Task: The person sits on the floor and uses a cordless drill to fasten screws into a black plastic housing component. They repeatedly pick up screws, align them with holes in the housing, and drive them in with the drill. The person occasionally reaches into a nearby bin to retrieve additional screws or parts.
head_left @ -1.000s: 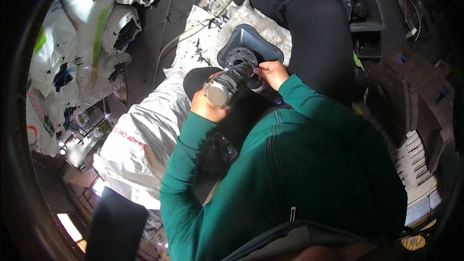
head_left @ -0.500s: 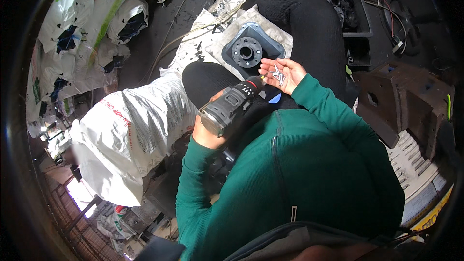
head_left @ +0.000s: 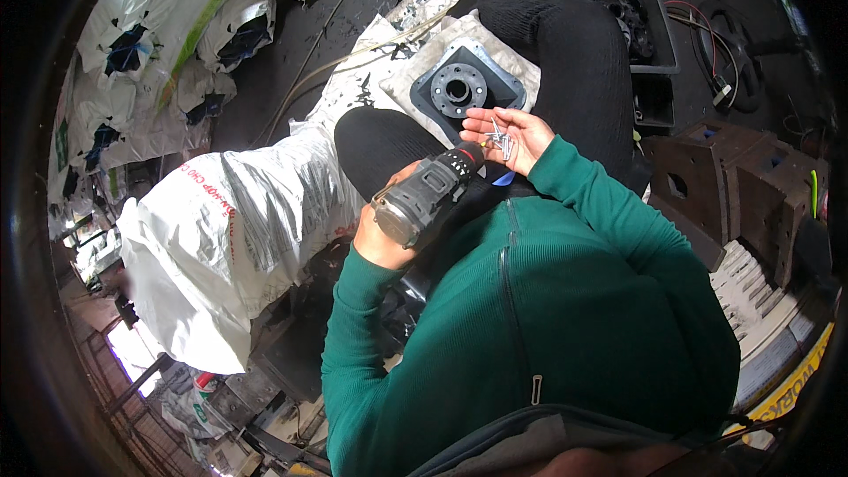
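The person sits on the floor point(head_left: 265, 53) with knees drawn up, dark trousers and a green sweater filling the middle of the view. The left hand point(head_left: 382, 234) is wrapped tight around the grip of a cordless drill point(head_left: 426, 196), grey and black, its chuck pointing up and away toward the right hand. The right hand point(head_left: 512, 134) lies palm up and spread flat, fingers loosely apart, with a few small silver screws point(head_left: 497, 135) resting loose in the palm; it pinches nothing. The drill's nose sits just beside the heel of that palm, and whether they touch I cannot tell.

Just past the right hand, between the knees, a dark square metal flange plate point(head_left: 464, 84) with a round bored hub lies on a pale sheet point(head_left: 415, 71) spread over the floor. To the left a big white plastic sack point(head_left: 221, 230) slumps against the person's left leg, and more white sacks point(head_left: 150, 44) pile toward the far left corner of the floor. At the far right edge a black tray point(head_left: 654, 35) holds dark metal parts, with brown metal blocks point(head_left: 715, 177) near it and black cables point(head_left: 733, 62) coiled beyond.
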Motion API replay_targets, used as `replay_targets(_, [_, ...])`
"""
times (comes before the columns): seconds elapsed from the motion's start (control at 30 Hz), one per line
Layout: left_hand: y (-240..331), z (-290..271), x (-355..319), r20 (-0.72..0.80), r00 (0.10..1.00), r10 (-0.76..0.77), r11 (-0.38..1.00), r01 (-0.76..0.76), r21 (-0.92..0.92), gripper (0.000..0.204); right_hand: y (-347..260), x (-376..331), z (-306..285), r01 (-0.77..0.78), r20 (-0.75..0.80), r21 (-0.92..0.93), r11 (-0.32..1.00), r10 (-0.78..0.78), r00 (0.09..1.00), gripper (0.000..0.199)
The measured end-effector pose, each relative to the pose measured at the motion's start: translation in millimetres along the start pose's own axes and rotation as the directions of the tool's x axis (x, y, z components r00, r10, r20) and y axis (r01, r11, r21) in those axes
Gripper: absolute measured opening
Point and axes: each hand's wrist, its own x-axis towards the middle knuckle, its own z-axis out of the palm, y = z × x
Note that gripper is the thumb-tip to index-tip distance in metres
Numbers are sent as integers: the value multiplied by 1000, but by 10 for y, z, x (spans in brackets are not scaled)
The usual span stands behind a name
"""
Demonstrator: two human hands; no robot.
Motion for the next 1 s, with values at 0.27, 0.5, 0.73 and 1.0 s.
replay_targets(0.27, [46,-150,-2,39,993,-109,994,110,-22,51,-29,32,-3,-9,-70,-7,1000,8,998,42])
replay_targets(0.5, [82,-90,77,77,987,-143,984,150,-94,52,-58,21,37,-25,19,-41,999,26,999,41])
replay_targets(0.73, [80,-246,89,103,989,-103,993,96,63,59,-62,-3,45,-45,-104,-129,991,31,994,35])
replay_targets(1.0, [121,-279,73,116,970,-214,972,223,-76,59,-65,-19,74,-18,-123,-165,986,-3,992,30])
